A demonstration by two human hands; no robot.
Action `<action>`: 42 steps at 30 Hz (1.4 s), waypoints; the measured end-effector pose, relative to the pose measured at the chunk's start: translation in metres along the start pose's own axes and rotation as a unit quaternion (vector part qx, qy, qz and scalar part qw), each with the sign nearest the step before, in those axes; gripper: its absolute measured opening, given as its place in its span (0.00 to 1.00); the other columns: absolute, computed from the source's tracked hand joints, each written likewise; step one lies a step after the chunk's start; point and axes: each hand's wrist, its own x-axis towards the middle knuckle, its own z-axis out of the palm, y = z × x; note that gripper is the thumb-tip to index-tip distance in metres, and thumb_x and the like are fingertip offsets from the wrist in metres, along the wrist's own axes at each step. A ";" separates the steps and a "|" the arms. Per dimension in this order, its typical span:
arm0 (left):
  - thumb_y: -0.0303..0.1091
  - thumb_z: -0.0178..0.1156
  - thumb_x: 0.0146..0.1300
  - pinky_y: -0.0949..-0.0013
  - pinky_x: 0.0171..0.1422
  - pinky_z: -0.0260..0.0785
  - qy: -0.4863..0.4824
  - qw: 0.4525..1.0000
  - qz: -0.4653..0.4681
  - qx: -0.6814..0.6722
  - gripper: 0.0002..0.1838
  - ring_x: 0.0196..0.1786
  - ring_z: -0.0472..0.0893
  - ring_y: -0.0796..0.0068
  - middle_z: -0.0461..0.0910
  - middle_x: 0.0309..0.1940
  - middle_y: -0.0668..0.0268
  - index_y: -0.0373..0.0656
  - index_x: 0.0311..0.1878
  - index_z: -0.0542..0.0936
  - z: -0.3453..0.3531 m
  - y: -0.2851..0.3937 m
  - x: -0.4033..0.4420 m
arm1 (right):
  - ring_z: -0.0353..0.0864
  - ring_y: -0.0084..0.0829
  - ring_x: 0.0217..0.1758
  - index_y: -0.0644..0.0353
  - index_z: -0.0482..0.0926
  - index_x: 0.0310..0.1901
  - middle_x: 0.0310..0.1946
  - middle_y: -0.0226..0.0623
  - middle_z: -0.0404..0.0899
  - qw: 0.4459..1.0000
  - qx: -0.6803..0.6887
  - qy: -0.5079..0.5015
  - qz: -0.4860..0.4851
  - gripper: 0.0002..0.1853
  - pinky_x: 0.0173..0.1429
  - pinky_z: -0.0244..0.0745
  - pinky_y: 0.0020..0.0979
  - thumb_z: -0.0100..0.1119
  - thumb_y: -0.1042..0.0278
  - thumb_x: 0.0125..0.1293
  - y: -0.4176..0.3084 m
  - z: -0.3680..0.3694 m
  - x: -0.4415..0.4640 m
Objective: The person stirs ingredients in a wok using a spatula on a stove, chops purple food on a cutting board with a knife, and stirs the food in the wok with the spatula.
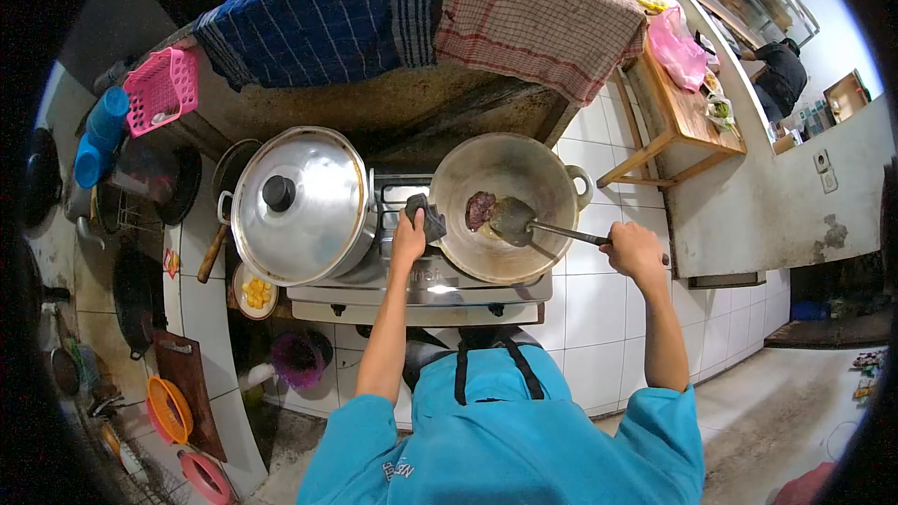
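Note:
A wide metal wok point(505, 154) sits on the right side of the gas stove point(412, 295). My left hand point(409, 236) is closed on a dark folded cloth point(427, 217) at the wok's left rim; the handle beneath it is hidden. Wrapped round the handle of a spatula point(513, 222) is my right hand point(633, 249), off to the right of the wok. The spatula's dark blade rests inside the wok, beside a dark reddish-brown clump of food point(480, 210) with a little liquid around it.
A large lidded pot point(299, 196) occupies the stove's left side. Near it are a plate of yellow pieces point(255, 292) and a pan with a wooden handle point(213, 252). Cloths point(318, 23) hang behind. At right stand a wooden table point(669, 103) and, farther off, another person point(781, 75).

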 end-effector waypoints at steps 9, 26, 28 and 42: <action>0.54 0.41 0.66 0.53 0.59 0.61 -0.008 1.000 0.004 -0.009 0.30 0.55 0.70 0.42 0.72 0.51 0.42 0.35 0.57 0.66 -0.006 -0.005 -0.001 | 0.80 0.45 0.37 0.63 0.77 0.33 0.32 0.46 0.79 0.999 -0.015 -0.035 0.005 0.14 0.40 0.73 0.42 0.63 0.59 0.55 0.006 -0.005 -0.002; 0.54 0.45 0.65 0.57 0.60 0.61 -0.041 0.999 -0.018 0.003 0.30 0.57 0.70 0.44 0.71 0.53 0.44 0.38 0.59 0.66 -0.015 0.005 -0.003 | 0.80 0.45 0.38 0.61 0.77 0.33 0.33 0.46 0.79 0.999 0.025 -0.028 0.003 0.13 0.41 0.74 0.42 0.61 0.59 0.57 0.016 0.002 -0.003; 0.54 0.46 0.65 0.57 0.60 0.61 -0.040 0.999 -0.017 0.001 0.30 0.57 0.70 0.45 0.71 0.53 0.44 0.38 0.59 0.66 -0.015 0.005 -0.003 | 0.80 0.45 0.36 0.62 0.78 0.32 0.32 0.46 0.79 0.999 0.013 -0.042 0.020 0.13 0.40 0.74 0.43 0.62 0.59 0.57 0.020 -0.001 -0.007; 0.53 0.46 0.65 0.57 0.59 0.61 -0.031 0.999 -0.008 0.021 0.29 0.56 0.71 0.45 0.73 0.51 0.45 0.38 0.58 0.68 -0.016 0.006 -0.005 | 0.79 0.47 0.30 0.57 0.82 0.32 0.26 0.46 0.79 0.994 0.107 -0.001 -0.003 0.11 0.36 0.73 0.43 0.61 0.58 0.57 0.044 0.056 -0.011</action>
